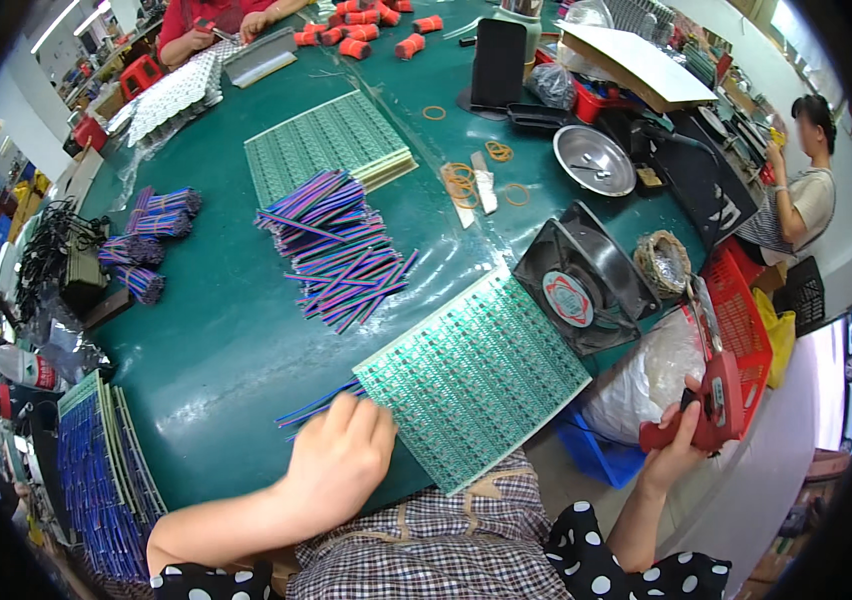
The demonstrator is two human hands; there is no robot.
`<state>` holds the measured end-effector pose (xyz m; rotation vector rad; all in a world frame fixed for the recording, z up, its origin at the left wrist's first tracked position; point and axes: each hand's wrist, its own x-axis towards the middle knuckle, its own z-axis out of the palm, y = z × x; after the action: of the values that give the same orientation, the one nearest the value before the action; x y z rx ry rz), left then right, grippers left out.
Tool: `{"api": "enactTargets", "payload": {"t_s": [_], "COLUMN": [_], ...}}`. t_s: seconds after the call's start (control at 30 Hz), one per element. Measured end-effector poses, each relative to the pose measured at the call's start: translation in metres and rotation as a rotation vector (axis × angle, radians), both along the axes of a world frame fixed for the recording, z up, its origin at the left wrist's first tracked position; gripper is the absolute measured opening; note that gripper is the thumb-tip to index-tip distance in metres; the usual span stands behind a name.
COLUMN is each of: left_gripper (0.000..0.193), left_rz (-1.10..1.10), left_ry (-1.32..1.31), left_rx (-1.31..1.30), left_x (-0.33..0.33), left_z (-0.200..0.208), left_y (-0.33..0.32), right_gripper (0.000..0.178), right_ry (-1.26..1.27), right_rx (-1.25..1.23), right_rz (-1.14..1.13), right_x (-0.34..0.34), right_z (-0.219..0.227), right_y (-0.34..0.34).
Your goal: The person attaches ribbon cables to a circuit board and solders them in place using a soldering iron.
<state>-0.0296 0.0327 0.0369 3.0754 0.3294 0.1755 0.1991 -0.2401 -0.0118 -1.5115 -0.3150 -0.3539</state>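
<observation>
A green circuit board panel (476, 375) with rows of small parts lies at the table's near edge, its lower corner over my lap. My left hand (341, 460) is closed at the panel's left edge, its fingertips turned down and hidden. Several thin blue and dark wires (311, 408) stick out to the left just beyond those fingers; whether they are gripped I cannot tell. Off to the right, past the table edge, my right hand (674, 445) is wrapped round the red handle of a soldering gun (716, 400), its metal front pointing up and away.
Beyond the panel lie a loose pile of multicoloured wires (336, 250) and a stack of green panels (331, 145). A black fan (586, 275) stands right of the panel, near a metal bowl (594, 160). Bundled wires (151, 240) lie left. Co-workers sit across and stand right.
</observation>
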Motion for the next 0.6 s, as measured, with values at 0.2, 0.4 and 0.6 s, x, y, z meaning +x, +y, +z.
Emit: {"api": "enactTargets", "payload": {"t_s": [0.2, 0.4, 0.6], "left_gripper": [0.02, 0.014, 0.009], "left_rz": [0.092, 0.143, 0.207], "left_ry": [-0.281, -0.231, -0.471], "left_rx": [-0.141, -0.094, -0.554], "left_x": [0.075, 0.094, 0.079], "left_z": [-0.004, -0.032, -0.013], "left_y": [0.069, 0.09, 0.098], "right_gripper": [0.032, 0.033, 0.039], "right_ry": [-0.034, -0.038, -0.062], "right_rx": [0.012, 0.017, 0.067], "right_rz": [-0.01, -0.034, -0.046], "right_x": [-0.018, -0.024, -0.035], "right_z": [-0.008, -0.006, 0.002], "right_y": [-0.014, -0.036, -0.035]}}
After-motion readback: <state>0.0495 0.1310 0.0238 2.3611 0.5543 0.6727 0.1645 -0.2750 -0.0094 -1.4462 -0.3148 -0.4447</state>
